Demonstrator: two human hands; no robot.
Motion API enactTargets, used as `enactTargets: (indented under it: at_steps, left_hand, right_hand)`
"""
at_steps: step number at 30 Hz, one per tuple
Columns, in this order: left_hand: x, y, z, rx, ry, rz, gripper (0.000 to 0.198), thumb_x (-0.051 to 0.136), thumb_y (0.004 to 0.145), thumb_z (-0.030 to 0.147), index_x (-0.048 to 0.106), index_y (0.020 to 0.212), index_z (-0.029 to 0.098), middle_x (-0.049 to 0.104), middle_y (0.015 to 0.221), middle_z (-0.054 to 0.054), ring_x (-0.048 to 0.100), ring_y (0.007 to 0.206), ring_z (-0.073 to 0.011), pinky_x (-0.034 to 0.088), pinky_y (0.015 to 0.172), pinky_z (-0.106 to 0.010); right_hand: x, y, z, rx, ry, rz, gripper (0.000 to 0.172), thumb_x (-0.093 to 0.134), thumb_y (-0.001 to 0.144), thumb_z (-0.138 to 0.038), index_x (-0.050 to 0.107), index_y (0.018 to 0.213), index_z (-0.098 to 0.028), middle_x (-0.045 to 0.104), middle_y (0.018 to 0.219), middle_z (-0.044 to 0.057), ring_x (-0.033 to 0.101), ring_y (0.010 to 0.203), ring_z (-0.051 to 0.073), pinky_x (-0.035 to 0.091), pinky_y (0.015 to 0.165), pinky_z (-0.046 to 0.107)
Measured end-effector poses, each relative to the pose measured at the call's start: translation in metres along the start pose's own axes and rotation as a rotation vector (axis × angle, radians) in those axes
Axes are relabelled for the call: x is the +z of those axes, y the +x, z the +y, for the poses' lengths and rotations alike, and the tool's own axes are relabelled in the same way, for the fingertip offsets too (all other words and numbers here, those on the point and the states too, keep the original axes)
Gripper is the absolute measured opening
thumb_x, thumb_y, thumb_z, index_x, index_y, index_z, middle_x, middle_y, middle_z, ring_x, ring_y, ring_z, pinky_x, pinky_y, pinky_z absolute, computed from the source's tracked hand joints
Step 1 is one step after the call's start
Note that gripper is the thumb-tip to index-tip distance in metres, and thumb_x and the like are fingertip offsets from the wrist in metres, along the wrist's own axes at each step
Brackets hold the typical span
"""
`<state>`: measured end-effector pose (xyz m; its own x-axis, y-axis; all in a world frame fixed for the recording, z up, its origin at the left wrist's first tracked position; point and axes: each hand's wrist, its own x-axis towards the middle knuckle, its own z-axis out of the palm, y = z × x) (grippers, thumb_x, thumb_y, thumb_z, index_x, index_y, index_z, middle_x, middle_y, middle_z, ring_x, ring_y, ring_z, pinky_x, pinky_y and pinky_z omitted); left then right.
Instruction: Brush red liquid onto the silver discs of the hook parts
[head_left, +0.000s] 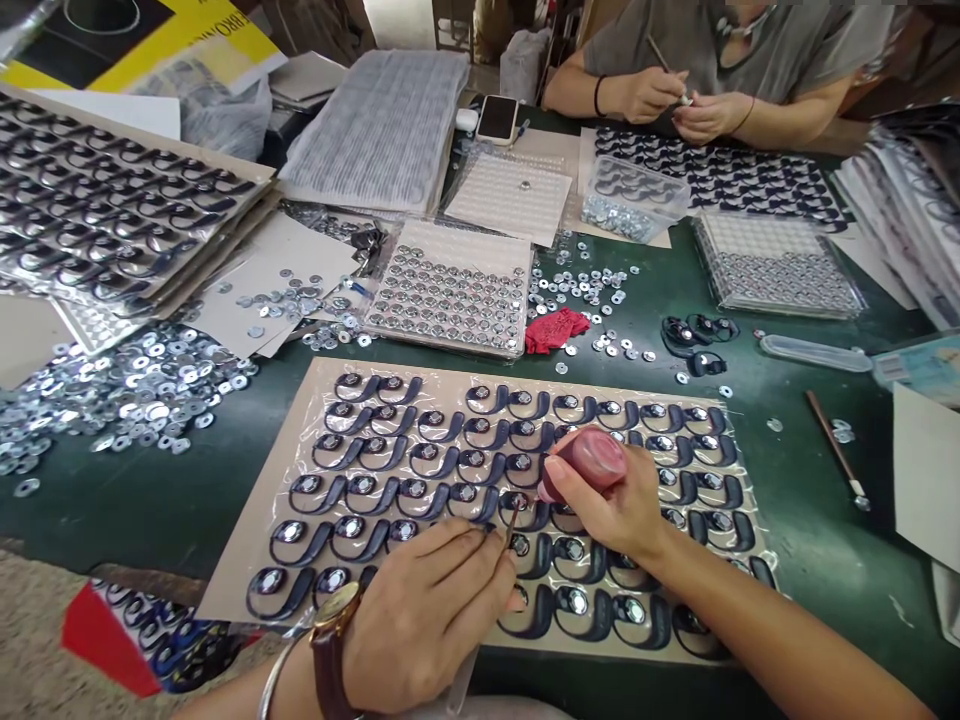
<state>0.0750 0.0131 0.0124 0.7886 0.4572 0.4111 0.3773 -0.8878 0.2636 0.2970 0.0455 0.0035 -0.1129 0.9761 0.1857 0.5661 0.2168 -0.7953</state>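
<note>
My left hand point(431, 610), wearing a watch, rests low over the sheet, its fingers closed on a thin pointed tool point(511, 528). A clear handle end shows below that palm; the tool's exact kind is unclear. My right hand point(619, 510) is wrapped round a small reddish squeeze bottle point(589, 465), nozzle tilted down to the left. Both the tool's tip and the nozzle meet near one dark curled piece with a shiny round centre point(517, 503). Rows of such pieces lie on the plastic-covered cardboard sheet point(259, 540); my hands hide some of them.
Loose metal washers point(172, 400) spread at left. Behind the sheet are a tray of shiny round stones point(450, 290), a red cloth point(556, 329) and a clear box point(634, 195). A brown stick point(836, 450) lies at right. Across the table, another person's hands point(682, 105) hold a thin stick.
</note>
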Motion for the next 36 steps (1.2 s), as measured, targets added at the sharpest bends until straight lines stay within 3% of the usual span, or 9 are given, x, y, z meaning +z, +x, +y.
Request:
enactTargets:
  at_steps: [13, 18, 22, 25, 28, 30, 33, 36]
  left_hand:
    - [0.001, -0.002, -0.005, -0.056, -0.111, -0.006, 0.024, 0.056, 0.086, 0.014, 0.06, 0.109, 0.007, 0.067, 0.105, -0.01, 0.065, 0.094, -0.0203, 0.053, 0.087, -0.038]
    - [0.0, 0.001, -0.014, -0.196, -0.378, 0.089, 0.024, 0.053, 0.084, 0.006, 0.059, 0.107, 0.011, 0.069, 0.097, -0.01, 0.065, 0.091, -0.0165, 0.053, 0.084, -0.032]
    - [0.001, 0.0, -0.019, -0.365, -0.497, 0.102, 0.021, 0.053, 0.084, 0.006, 0.061, 0.101, 0.015, 0.069, 0.095, -0.008, 0.066, 0.088, -0.0161, 0.052, 0.08, -0.032]
    - [-0.001, 0.001, -0.02, -0.42, -0.501, 0.133, 0.017, 0.053, 0.085, 0.007, 0.062, 0.097, 0.016, 0.07, 0.095, -0.007, 0.067, 0.085, -0.0152, 0.053, 0.079, -0.03]
    - [-0.007, 0.003, -0.016, -0.408, -0.458, 0.193, 0.019, 0.053, 0.085, 0.007, 0.063, 0.098, 0.017, 0.07, 0.094, -0.006, 0.067, 0.085, -0.015, 0.052, 0.08, -0.03]
    - [-0.013, 0.001, -0.009, -0.382, -0.414, 0.256, 0.02, 0.054, 0.084, 0.006, 0.063, 0.099, 0.016, 0.07, 0.094, -0.006, 0.067, 0.087, -0.0157, 0.052, 0.081, -0.031]
    - [-0.019, -0.008, 0.008, -0.336, -0.314, 0.325, 0.022, 0.057, 0.082, 0.005, 0.062, 0.1, 0.016, 0.07, 0.095, -0.006, 0.067, 0.088, -0.0166, 0.054, 0.08, -0.032]
    - [-0.018, -0.024, 0.033, -0.296, -0.202, 0.338, 0.024, 0.055, 0.082, 0.004, 0.061, 0.102, 0.016, 0.07, 0.096, -0.007, 0.066, 0.088, -0.0166, 0.054, 0.079, -0.032]
  right_hand:
    - [0.004, -0.004, 0.002, 0.01, 0.034, -0.021, 0.015, 0.059, 0.081, -0.032, 0.061, 0.075, -0.018, 0.062, 0.052, 0.0, 0.059, 0.047, 0.015, 0.05, 0.051, 0.028]
    - [0.01, -0.006, 0.004, -0.061, 0.054, 0.048, 0.012, 0.063, 0.078, -0.03, 0.061, 0.075, -0.018, 0.066, 0.061, 0.002, 0.062, 0.052, 0.016, 0.051, 0.053, 0.027]
    - [0.011, -0.007, 0.003, -0.05, 0.127, 0.003, 0.013, 0.067, 0.075, -0.028, 0.062, 0.081, -0.017, 0.068, 0.065, 0.003, 0.064, 0.054, 0.016, 0.053, 0.054, 0.028]
    - [0.001, -0.002, -0.006, 0.021, 0.275, -0.016, 0.013, 0.066, 0.077, -0.026, 0.061, 0.086, -0.018, 0.068, 0.064, 0.001, 0.065, 0.053, 0.016, 0.054, 0.053, 0.027]
    - [-0.024, 0.005, -0.017, 0.128, 0.421, -0.04, 0.009, 0.06, 0.084, -0.028, 0.062, 0.085, -0.019, 0.068, 0.062, 0.0, 0.067, 0.054, 0.015, 0.056, 0.052, 0.025]
    - [-0.043, 0.004, -0.02, 0.185, 0.455, -0.021, 0.016, 0.058, 0.086, -0.033, 0.062, 0.079, -0.02, 0.069, 0.063, 0.001, 0.068, 0.056, 0.015, 0.056, 0.051, 0.025]
    - [-0.063, -0.012, -0.012, 0.239, 0.544, 0.113, 0.024, 0.057, 0.086, -0.041, 0.063, 0.077, -0.02, 0.069, 0.067, 0.003, 0.067, 0.054, 0.017, 0.055, 0.048, 0.026]
    - [-0.068, -0.03, 0.005, 0.276, 0.666, 0.274, 0.027, 0.056, 0.084, -0.046, 0.062, 0.078, -0.02, 0.066, 0.06, 0.002, 0.066, 0.05, 0.018, 0.053, 0.044, 0.027]
